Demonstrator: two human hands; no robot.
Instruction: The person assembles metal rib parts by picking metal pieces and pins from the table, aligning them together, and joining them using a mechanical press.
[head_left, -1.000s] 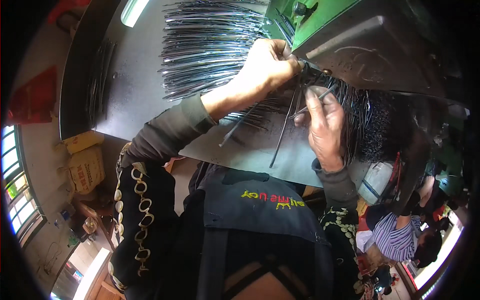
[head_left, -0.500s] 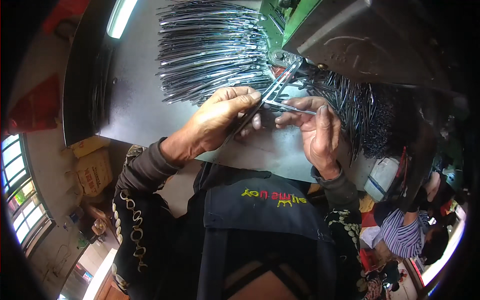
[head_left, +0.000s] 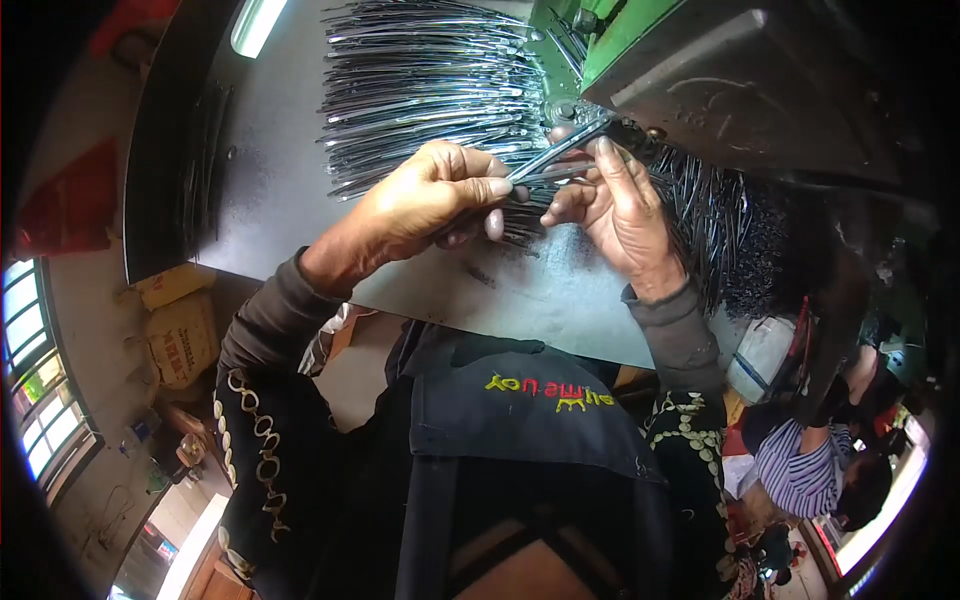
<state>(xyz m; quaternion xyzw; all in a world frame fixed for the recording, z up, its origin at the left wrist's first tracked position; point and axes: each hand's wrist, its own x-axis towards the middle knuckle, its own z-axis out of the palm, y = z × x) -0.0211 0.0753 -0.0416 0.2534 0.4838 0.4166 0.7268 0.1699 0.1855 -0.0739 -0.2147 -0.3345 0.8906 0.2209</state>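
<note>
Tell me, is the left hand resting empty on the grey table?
No, the left hand is closed around a slim metal piece, which the right hand also grips, above the grey table.

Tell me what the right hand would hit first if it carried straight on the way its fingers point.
Probably the green machine: the right hand points up and away toward it, past the metal strip it pinches. Depth is unclear.

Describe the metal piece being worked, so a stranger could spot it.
Start at the grey metal table, below the green machine. The shiny metal strip runs between left hand and right hand; unlike the fanned pile, it is lifted and angled.
</note>
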